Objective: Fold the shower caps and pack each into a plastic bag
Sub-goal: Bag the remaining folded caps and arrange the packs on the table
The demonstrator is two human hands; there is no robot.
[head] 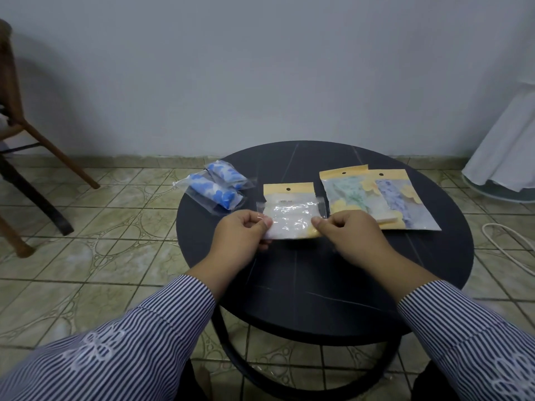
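- left hand (244, 228) and right hand (344, 230): fingers curled, each pinching one end of a clear plastic bag (291, 217) with a pale folded cap inside, held over the round black table (318, 285)
- yellow-topped pack (289, 190) just behind the bag
- two more yellow-topped packs (379, 198) to the right, overlapping
- two bagged blue-and-white caps (215, 186) at the table's left edge

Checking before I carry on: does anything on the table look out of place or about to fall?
Yes: the two packed blue caps hang over the table far-left edge, largely unsupported, so they could slip off. Nothing looks spilled or torn.
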